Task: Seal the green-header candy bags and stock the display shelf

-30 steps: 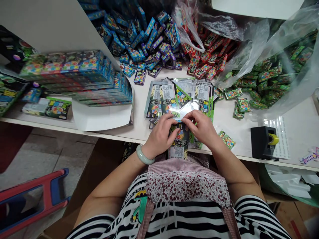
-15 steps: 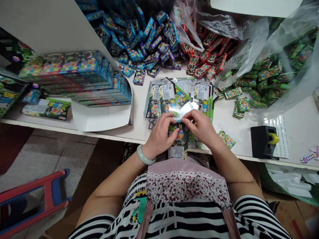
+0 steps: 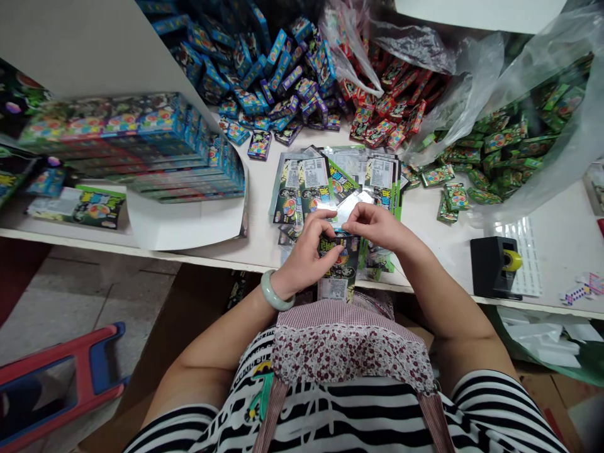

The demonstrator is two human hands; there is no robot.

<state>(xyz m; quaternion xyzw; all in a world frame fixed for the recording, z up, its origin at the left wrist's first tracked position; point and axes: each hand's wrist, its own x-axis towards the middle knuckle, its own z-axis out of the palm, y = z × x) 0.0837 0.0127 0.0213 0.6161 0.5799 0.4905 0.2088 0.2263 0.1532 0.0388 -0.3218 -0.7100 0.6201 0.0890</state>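
My left hand [image 3: 309, 248] and my right hand [image 3: 377, 226] meet over a dark printed packet [image 3: 340, 267] at the near edge of the white table [image 3: 434, 242]. Both hands pinch the packet's clear top flap, fingers curled together. The packet's lower end, with a white label, hangs over the table edge toward my apron. Just beyond my hands lies a fanned stack of similar flat packets [image 3: 330, 179]. A pale green bangle [image 3: 274, 294] circles my left wrist.
Piles of small boxes fill the back: blue ones [image 3: 264, 69], red ones [image 3: 391, 104] in a clear bag, green ones [image 3: 509, 151] in another bag. Stacked blue cartons [image 3: 141, 148] stand at left. A black tape dispenser [image 3: 495, 267] sits at right. A red-and-blue stool [image 3: 56, 377] stands on the floor.
Both hands have shifted slightly up and left along the packet's top flap, and my right fingers have curled in tighter. The view has drifted a little.
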